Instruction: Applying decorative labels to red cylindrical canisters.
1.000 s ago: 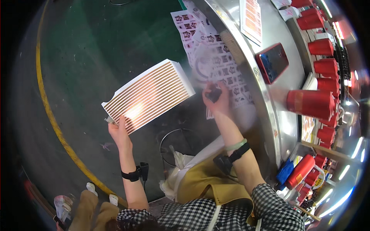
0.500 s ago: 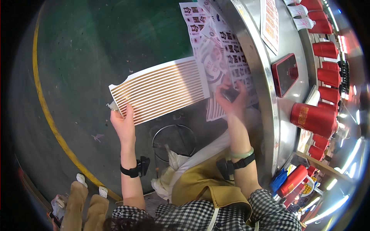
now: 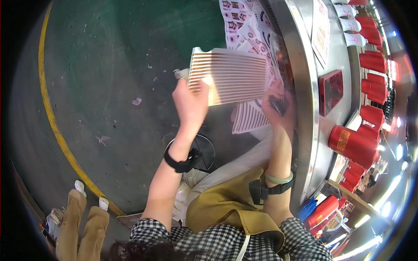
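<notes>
A white sheet with gold stripes [image 3: 233,75] is held up above the floor, close to the steel table edge [image 3: 300,87]. My left hand [image 3: 190,104] grips its lower left corner. My right hand [image 3: 276,106] is closed on a small dark object at the sheet's right side, near the table edge; what that object is I cannot tell. A second striped sheet [image 3: 249,118] hangs just below the first. Printed label sheets [image 3: 244,24] lie beyond them at the table's edge.
Red cylindrical containers [image 3: 355,145] line the table's right side, with a red flat device [image 3: 332,89] lying on the steel. A round black stool base [image 3: 198,152] stands below my arms. Another person's legs [image 3: 80,217] stand at lower left by a yellow floor line [image 3: 56,130].
Both hands have carried the striped sheet to the right, toward the table edge, and it has turned flatter. My left hand has moved closer to my right one.
</notes>
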`<state>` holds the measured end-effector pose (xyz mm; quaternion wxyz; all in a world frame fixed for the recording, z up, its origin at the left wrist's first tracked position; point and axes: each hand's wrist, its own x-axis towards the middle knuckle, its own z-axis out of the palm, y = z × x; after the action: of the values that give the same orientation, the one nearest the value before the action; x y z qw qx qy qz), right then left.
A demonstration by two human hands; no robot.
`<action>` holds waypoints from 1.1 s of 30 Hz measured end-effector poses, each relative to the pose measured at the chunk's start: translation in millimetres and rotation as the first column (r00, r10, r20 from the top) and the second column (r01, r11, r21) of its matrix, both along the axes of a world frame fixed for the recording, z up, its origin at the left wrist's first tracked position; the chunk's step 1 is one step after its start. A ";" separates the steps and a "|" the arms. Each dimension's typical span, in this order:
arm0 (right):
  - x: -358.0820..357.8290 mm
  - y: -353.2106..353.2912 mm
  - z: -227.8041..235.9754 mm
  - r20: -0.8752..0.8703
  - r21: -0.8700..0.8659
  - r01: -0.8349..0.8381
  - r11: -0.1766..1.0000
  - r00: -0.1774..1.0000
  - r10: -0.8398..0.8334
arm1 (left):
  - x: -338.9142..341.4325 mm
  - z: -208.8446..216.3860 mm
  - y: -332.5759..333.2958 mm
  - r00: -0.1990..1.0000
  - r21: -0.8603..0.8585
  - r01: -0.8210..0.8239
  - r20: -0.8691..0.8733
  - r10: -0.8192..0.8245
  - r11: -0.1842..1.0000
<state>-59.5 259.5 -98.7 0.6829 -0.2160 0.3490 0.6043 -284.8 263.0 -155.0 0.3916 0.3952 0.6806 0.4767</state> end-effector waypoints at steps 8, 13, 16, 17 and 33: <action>-10.2 -1.3 5.9 0.009 -0.070 0.029 0.997 1.000 -0.029 | 63.6 -28.4 44.0 0.986 -0.036 0.146 -0.072 -0.149 0.989; -8.5 -4.0 -19.6 0.111 -0.057 -0.050 0.997 0.992 0.056 | 94.7 -38.8 91.1 0.954 -0.035 0.299 0.003 -0.299 0.954; -9.3 -6.6 -34.7 0.143 -0.114 -0.154 0.981 0.975 0.169 | 100.9 -33.1 95.4 0.969 0.101 0.236 -0.097 -0.227 0.966; -10.8 -8.3 -38.8 0.136 -0.173 -0.223 0.959 0.959 0.248 | 101.9 -31.0 96.9 0.972 0.209 0.141 -0.216 -0.095 0.968; -45.7 -96.4 90.8 0.616 -0.719 -0.561 0.411 -0.241 0.750 | 221.4 23.4 259.9 0.839 0.384 0.512 -0.414 -0.353 0.769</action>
<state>-105.2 163.0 -8.0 0.2762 -0.7236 -0.2472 0.5822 -63.3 522.9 -131.6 0.2667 0.6985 0.4833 0.4554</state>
